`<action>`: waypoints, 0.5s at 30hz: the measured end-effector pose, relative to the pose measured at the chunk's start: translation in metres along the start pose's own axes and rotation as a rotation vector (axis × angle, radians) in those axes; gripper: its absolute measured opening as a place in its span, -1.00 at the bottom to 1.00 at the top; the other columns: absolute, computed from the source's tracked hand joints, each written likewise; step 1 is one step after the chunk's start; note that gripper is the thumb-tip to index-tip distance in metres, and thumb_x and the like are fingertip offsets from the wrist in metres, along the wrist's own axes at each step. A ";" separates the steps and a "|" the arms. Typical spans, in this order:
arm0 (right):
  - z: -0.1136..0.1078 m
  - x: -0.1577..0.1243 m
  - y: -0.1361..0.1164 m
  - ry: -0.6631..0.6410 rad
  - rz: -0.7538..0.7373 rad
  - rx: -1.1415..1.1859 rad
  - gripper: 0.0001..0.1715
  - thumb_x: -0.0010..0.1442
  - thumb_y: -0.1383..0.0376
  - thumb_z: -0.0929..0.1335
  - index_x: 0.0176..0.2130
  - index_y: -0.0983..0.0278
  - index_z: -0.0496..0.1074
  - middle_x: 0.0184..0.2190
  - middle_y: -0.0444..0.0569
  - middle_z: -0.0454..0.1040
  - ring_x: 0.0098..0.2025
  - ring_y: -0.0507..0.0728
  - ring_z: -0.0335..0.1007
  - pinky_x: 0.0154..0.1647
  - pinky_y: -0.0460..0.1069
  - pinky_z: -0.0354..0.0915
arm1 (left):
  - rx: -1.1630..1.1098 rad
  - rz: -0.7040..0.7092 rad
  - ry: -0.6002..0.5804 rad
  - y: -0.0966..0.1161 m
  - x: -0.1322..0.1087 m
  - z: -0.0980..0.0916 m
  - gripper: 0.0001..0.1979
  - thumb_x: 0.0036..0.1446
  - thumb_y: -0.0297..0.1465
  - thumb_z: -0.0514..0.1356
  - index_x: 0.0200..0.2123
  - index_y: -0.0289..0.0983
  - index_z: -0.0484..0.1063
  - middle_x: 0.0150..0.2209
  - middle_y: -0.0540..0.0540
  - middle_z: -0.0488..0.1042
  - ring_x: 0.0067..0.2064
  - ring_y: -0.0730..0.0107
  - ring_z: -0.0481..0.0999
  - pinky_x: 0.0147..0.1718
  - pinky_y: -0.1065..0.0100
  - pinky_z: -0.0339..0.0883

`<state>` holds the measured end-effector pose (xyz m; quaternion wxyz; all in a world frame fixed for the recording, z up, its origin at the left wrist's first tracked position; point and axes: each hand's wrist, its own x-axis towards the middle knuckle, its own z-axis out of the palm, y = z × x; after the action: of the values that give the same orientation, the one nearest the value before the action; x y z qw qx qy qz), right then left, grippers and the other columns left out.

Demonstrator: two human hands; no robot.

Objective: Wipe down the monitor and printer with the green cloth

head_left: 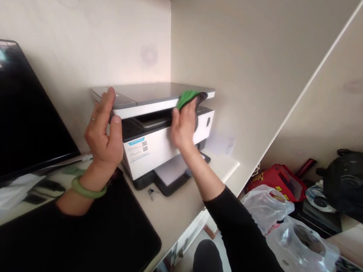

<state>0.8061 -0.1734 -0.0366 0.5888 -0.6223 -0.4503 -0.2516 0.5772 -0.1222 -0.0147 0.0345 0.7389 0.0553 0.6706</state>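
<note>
Right here the right hand (183, 125) is clenched on a green cloth (187, 98), pressed to the printer (150, 149) up on the counter (168, 216) — left hand (104, 135) open, just beside the printer's left end.

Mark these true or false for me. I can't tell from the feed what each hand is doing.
1. The right hand presses a green cloth against the printer. True.
2. The left hand grips a second cloth. False: it is raised beside the printer's left end and shows nothing in it.
3. A green bangle circles the left wrist. True.
4. The printer stands on the floor. False: it stands on a white shelf.
5. A dark screen stands to the right of the printer. False: it stands to the printer's left.
</note>
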 end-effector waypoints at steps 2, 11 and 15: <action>0.005 -0.025 -0.025 -0.036 -0.071 -0.009 -0.01 0.52 -0.13 0.02 0.58 0.48 -0.06 0.64 0.37 -0.05 0.72 0.32 -0.26 0.71 0.36 -0.10 | 0.004 0.008 -0.005 -0.001 0.000 -0.001 -0.45 0.55 -0.10 0.04 0.47 -0.10 0.39 0.45 -0.14 0.44 0.49 0.05 0.40 0.54 0.00 0.24; 0.005 0.050 0.050 0.082 0.103 -0.002 0.21 0.42 -0.37 -0.05 0.55 0.46 0.08 0.59 0.43 0.07 0.71 0.43 -0.22 0.67 0.48 -0.14 | 0.104 -0.014 0.004 0.004 0.001 -0.002 -0.45 0.54 -0.15 0.02 0.44 -0.22 0.41 0.44 -0.09 0.45 0.47 0.06 0.44 0.51 0.05 0.31; -0.002 0.101 0.104 0.145 0.205 -0.001 0.14 0.46 -0.31 -0.03 0.50 0.50 0.15 0.54 0.47 0.15 0.66 0.41 -0.03 0.66 0.44 -0.07 | 0.081 0.012 0.018 0.004 -0.001 0.000 -0.43 0.54 -0.17 0.05 0.45 -0.32 0.39 0.44 -0.18 0.45 0.47 0.02 0.43 0.54 0.01 0.25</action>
<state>0.9431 -0.1381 -0.0035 0.6420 -0.6457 -0.3405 -0.2345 0.5777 -0.1262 -0.0154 0.0002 0.7338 0.0783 0.6748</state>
